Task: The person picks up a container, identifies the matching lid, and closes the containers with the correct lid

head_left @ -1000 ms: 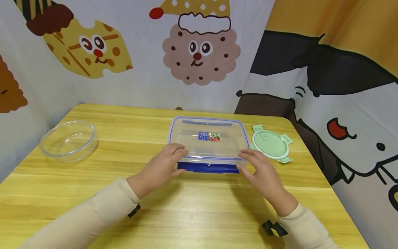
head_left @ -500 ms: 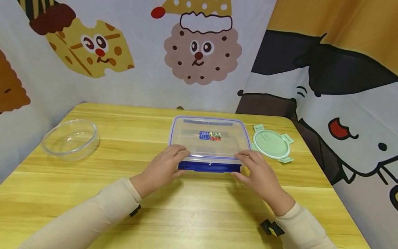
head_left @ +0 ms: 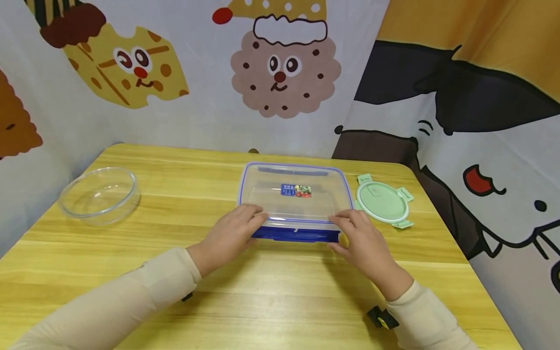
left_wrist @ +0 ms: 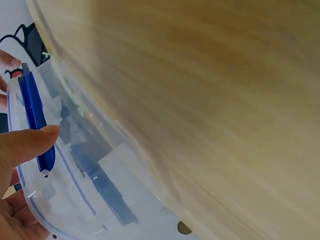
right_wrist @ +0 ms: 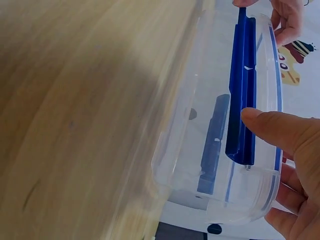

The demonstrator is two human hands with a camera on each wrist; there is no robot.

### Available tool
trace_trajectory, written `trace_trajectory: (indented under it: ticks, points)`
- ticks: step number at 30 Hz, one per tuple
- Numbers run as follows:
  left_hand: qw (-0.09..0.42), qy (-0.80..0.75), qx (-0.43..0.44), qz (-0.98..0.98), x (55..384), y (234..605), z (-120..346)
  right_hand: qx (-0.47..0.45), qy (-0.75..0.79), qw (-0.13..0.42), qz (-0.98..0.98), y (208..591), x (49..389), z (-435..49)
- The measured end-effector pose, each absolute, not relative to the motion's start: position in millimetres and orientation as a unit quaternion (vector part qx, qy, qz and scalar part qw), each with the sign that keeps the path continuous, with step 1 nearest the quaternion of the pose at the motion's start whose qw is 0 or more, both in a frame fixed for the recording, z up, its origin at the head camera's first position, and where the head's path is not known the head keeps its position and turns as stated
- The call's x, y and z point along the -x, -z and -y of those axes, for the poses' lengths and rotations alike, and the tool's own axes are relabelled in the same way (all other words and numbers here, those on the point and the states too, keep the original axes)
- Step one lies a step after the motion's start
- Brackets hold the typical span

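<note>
A clear rectangular food container [head_left: 280, 206] with a blue-edged lid and a small picture label sits mid-table. Along its front side runs a blue latch [head_left: 295, 235]. My left hand [head_left: 229, 236] grips the near left corner, fingers over the lid; in the left wrist view its thumb [left_wrist: 30, 143] lies on the latch's end. At the near right corner, my right hand [head_left: 369, 245] does likewise, its thumb [right_wrist: 275, 125] against the latch in the right wrist view. Whether the latch is fastened I cannot tell. Another blue latch [right_wrist: 214, 145] shows through the clear plastic.
A round glass bowl [head_left: 98, 206] stands at the left of the wooden table [head_left: 262, 301]. Just right of the container lies a round green lid [head_left: 381, 201] with clip tabs. A cartoon-printed cloth [head_left: 197, 126] hangs behind the table.
My right hand has shifted slightly left along the front edge. My left thumb has moved in toward the latch and is now mostly hidden in the head view. The container stays in place.
</note>
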State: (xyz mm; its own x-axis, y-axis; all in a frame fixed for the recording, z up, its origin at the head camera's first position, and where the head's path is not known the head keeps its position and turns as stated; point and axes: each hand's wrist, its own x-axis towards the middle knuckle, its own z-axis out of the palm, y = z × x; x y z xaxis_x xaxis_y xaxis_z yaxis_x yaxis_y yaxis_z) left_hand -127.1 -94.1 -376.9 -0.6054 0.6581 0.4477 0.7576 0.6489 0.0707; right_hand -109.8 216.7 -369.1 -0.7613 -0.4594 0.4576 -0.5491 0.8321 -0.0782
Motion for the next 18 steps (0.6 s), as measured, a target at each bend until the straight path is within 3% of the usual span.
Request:
trace_trajectory:
  ticks: [18]
  points:
    - [0.144, 0.139, 0.376, 0.905, 124.4, 363.6, 93.5, -0.258, -0.107, 0.193, 0.941, 364.7, 108.8, -215.7]
